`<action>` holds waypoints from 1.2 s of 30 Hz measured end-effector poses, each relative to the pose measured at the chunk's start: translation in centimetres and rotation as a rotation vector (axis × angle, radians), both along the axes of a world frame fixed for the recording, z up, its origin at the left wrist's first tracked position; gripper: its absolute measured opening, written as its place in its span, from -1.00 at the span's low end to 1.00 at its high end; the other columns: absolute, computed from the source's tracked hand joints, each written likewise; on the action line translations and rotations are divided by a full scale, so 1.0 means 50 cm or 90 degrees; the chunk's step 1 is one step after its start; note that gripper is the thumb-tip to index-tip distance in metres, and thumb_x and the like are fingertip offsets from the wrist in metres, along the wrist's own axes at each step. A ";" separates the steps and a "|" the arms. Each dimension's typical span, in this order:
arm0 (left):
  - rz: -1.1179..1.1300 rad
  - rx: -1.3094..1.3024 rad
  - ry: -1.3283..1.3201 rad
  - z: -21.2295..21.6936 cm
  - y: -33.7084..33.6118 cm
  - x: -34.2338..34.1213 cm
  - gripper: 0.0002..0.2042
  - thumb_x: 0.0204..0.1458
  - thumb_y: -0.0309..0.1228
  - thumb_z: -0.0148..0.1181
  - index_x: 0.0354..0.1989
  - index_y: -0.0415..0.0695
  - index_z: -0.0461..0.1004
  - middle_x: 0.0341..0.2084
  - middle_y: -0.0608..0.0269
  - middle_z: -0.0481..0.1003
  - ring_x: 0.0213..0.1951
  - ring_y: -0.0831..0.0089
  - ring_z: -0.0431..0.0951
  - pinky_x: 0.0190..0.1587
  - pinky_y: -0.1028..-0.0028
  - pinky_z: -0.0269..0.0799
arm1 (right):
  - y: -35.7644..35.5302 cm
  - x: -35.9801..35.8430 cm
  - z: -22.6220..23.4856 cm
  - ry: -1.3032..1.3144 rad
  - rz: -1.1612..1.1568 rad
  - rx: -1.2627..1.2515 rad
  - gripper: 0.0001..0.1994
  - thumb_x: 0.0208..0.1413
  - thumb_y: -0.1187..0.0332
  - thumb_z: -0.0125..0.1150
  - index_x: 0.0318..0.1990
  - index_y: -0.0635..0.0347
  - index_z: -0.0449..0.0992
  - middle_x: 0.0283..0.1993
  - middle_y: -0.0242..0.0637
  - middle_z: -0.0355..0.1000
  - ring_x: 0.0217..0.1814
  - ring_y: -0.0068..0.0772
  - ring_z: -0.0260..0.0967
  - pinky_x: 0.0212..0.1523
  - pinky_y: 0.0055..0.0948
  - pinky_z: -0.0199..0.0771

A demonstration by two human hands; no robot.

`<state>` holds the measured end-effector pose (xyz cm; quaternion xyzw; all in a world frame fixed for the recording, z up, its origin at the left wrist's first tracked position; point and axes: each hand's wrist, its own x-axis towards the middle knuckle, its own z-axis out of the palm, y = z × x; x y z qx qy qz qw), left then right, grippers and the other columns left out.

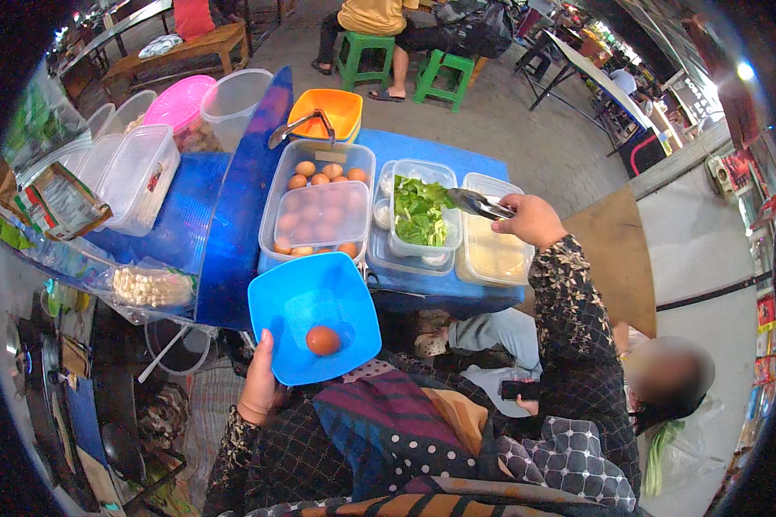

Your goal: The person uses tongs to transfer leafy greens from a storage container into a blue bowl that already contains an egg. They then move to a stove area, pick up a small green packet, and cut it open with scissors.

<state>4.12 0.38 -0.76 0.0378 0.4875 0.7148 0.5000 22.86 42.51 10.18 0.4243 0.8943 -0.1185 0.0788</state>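
Observation:
My left hand (260, 385) grips a blue square bowl (275, 295) by its left edge, thumb over the rim. One brown egg (323, 340) lies in the bowl. My right hand (533, 221) is closed on metal tongs (477, 203), whose tips reach into the chopped green leaves (420, 207). Those leaves fill a clear plastic container (453, 233) on the blue table. Whether the tips pinch any leaf I cannot tell. To its left stands a clear box of brown eggs (332, 171), a translucent lid or tray partly over them.
A box of pale yellow food (494, 257) stands right of the greens. Another pair of tongs (306, 127) rests on an orange bowl (341, 103). A blue divider (243, 194) splits the stall. At my right sits a person (500, 345) holding a phone. Green stools (444, 79) stand beyond.

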 end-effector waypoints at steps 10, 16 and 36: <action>0.015 0.024 -0.043 -0.023 0.000 0.014 -0.32 0.17 0.08 -0.13 0.27 -0.23 0.05 0.19 0.07 0.21 0.18 0.24 0.26 0.22 0.27 0.18 | -0.032 -0.119 -0.037 -0.275 0.321 0.126 -0.34 -0.44 0.13 0.48 -0.07 0.14 0.42 -0.10 -0.15 0.42 0.00 -0.05 0.37 -0.08 -0.14 0.42; 0.005 0.010 -0.024 -0.019 -0.007 0.023 -0.34 0.19 0.07 -0.17 0.27 -0.24 0.05 0.18 0.07 0.22 0.18 0.26 0.27 0.21 0.28 0.20 | -0.028 -0.166 -0.086 -0.374 0.349 0.082 -0.45 -0.40 0.20 0.47 -0.13 0.15 0.48 -0.20 -0.14 0.50 -0.08 -0.08 0.44 -0.12 -0.16 0.48; -0.017 0.033 -0.020 -0.021 0.034 0.035 -0.34 0.19 0.07 -0.16 0.26 -0.25 0.07 0.17 0.08 0.24 0.16 0.28 0.29 0.20 0.29 0.23 | 0.062 -0.025 -0.055 0.115 -0.012 -0.240 -0.61 -0.19 0.15 0.42 -0.21 0.16 0.56 -0.43 -0.28 0.48 -0.44 -0.44 0.41 -0.40 -0.43 0.39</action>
